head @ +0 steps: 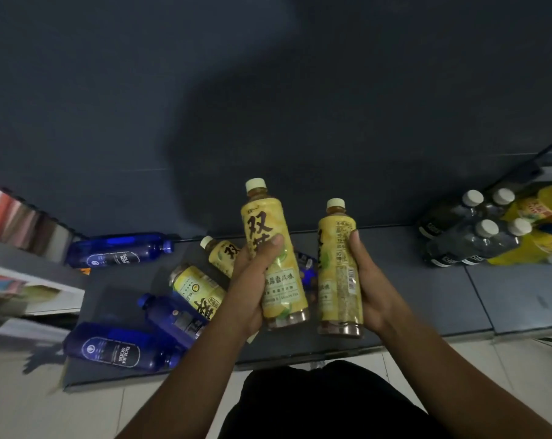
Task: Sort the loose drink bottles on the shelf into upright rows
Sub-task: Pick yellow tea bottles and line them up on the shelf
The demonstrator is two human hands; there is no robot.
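Head view: left hand (252,280) grips one yellow-labelled tea bottle (273,255), right hand (368,280) wraps fingers around a second tea bottle (339,270), both upright above the grey shelf (442,299). Behind, blue soda bottles (116,346) and more tea bottles lie toppled; dark capped bottles (468,236) stand far right.

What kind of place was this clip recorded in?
Probably a shop aisle: a low dark grey shelf holds upright dark white-capped bottles, orange drink bottles and loose blue soda bottles.

blue bottle (307,267) mostly hidden, boxes (18,248) blurred
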